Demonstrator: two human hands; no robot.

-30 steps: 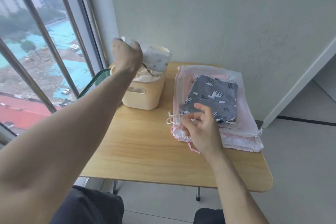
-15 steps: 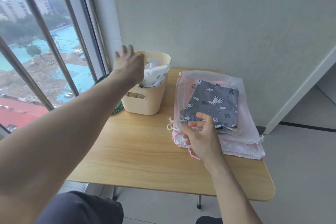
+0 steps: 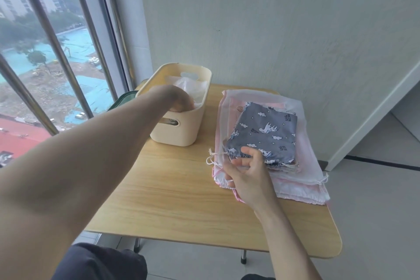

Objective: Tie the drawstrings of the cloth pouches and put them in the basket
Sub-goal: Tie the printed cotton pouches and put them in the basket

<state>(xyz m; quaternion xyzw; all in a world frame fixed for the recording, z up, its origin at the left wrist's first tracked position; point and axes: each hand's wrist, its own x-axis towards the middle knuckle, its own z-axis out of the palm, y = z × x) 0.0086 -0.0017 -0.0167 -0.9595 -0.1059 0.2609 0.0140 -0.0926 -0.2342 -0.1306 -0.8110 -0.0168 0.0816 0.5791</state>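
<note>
Grey unicorn-print pouch [image 3: 264,134] atop pink pouches, right hand [image 3: 246,175] pinching its gathered mouth; left hand's [image 3: 179,101] grip hidden.

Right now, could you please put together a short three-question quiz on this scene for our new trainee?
1. True or false: the left hand is down inside the basket.
2. Which pouch lies on top of the stack near the right hand?
A. a plain green one
B. the grey unicorn-print pouch
C. a striped red one
3. Fill in: the basket stands on the wooden table, on the side nearer the ______.

Key
1. True; it reaches over the rim onto the white pouches inside.
2. B
3. window
</note>
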